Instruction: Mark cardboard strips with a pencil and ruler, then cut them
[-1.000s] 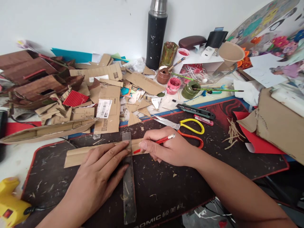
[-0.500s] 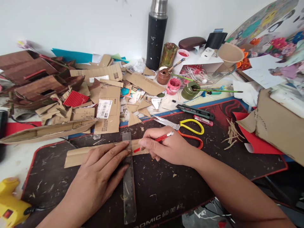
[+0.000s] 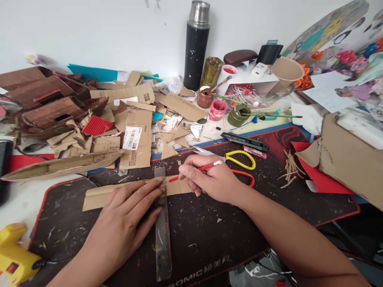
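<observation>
My left hand (image 3: pixel 131 215) lies flat with its fingers stretched out, pressing a clear ruler (image 3: pixel 163 243) and a strip of brown cardboard (image 3: pixel 95 197) onto the dark mat. The ruler crosses the strip at about a right angle. My right hand (image 3: pixel 209 177) is closed around a red pencil (image 3: pixel 206 166), pinched between thumb and fingers. Its tip is over the cardboard, just right of the ruler's edge; whether it touches is hard to see. Behind my right hand lie scissors (image 3: pixel 241 159) with one yellow and one red handle, partly hidden by that hand.
A box cutter (image 3: pixel 245 140) lies beyond the scissors. Paint jars (image 3: pixel 217 110), a black thermos (image 3: pixel 196 56) and cardboard scraps (image 3: pixel 137 135) crowd the back. Brown-painted cardboard models (image 3: pixel 44 95) stand at left, near a yellow glue gun (image 3: pixel 14 255). A cardboard box (image 3: pixel 350 155) is at right.
The pencil tip has shifted slightly away from me along the ruler's edge, and my right hand has moved a little with it. My left hand and the ruler have stayed put.
</observation>
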A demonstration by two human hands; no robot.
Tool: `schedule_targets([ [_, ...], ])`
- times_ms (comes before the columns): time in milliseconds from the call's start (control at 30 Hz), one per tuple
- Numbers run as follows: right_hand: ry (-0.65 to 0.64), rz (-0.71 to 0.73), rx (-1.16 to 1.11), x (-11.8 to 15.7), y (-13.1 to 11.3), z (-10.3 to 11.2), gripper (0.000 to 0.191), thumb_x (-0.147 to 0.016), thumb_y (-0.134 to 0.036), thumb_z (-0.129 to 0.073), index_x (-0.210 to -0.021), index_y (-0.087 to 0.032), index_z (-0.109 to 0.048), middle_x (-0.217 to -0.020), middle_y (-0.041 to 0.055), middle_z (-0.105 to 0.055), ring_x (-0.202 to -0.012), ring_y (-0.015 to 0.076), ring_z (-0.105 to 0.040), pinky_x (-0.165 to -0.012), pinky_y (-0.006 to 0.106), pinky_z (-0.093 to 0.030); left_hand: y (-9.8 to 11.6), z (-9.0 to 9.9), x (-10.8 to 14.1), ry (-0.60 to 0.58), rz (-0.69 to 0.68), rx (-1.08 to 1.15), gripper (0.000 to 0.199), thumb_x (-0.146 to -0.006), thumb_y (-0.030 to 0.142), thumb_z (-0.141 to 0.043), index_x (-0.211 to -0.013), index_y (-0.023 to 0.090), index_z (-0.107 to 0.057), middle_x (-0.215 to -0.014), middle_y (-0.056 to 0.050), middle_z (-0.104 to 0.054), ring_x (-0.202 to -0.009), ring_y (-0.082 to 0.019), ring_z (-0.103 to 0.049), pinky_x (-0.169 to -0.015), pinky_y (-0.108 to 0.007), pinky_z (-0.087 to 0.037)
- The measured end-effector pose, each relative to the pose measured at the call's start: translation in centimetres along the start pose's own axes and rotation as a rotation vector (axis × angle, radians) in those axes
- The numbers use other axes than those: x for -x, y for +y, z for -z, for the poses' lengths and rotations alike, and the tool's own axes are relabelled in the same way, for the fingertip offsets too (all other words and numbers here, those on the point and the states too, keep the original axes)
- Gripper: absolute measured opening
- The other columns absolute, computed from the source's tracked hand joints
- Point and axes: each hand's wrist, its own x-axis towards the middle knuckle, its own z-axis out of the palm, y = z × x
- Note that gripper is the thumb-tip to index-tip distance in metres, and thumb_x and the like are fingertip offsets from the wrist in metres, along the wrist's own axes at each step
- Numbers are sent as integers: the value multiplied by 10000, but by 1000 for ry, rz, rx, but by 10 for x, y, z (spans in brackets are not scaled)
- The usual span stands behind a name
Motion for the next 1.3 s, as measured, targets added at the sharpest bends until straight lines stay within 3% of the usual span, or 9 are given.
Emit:
schedule_targets([
  [233,7,-6,-2,-1,3,-1,437,-1082,-573,-689,-844,-210,-643,-615,-60,-626,-485,105,-591,-550,231,-478,-1,-1,0,3,-10,-6,339,-1109,261,-622,-1442,233,-685,-1516,-60,-755,-1314,-280,-673,-1143,-455,-518],
  [367,74,-10,-109,-4,8,-3,455,-1073,-611,-664,-865,-207,-653,-640,-53,-617,-500,106,-578,-509,220,-467,-1,-2,1,7,-40,-58,347,-1109,247,-612,-1448,209,-680,-1532,-78,-746,-1304,-296,-675,-1121,-470,-514],
  [633,57,-98,-267,-12,19,-10,482,-981,-676,-737,-879,-210,-672,-582,-73,-587,-454,98,-523,-447,200,-433,-3,-7,8,24,-64,-147,391,-1117,305,-589,-1484,216,-691,-1538,-89,-745,-1323,-309,-700,-1128,-472,-527],
  [900,120,-85,-317,-20,25,-2,573,-944,-766,-724,-875,-199,-682,-542,-64,-595,-403,100,-515,-389,196,-380,0,5,19,-104,-193,-367,691,-969,47,-455,-1595,281,-630,-1630,-92,-677,-1432,-278,-663,-1185,-438,-494],
  [1033,130,-96,-307,-19,24,-2,600,-916,-788,-744,-866,-193,-686,-538,-59,-599,-389,100,-519,-375,193,-365,8,8,18,-170,-216,-409,550,-1025,129,-497,-1518,271,-695,-1587,-104,-707,-1418,-276,-665,-1189,-416,-495],
  [1133,169,-83,-284,-18,25,-2,600,-916,-788,-749,-868,-193,-695,-526,-53,-603,-379,103,-522,-377,195,-373,12,5,15,-211,-194,-409,535,-1052,187,-528,-1567,263,-652,-1606,-120,-684,-1447,-275,-637,-1210,-408,-490],
  [1300,231,-70,-272,-20,24,-3,612,-871,-798,-793,-839,-193,-705,-510,-37,-610,-366,115,-522,-370,211,-401,21,-1,0,-241,-178,-427,585,-1022,105,-499,-1584,219,-612,-1548,-143,-706,-1420,-291,-654,-1163,-422,-549],
])
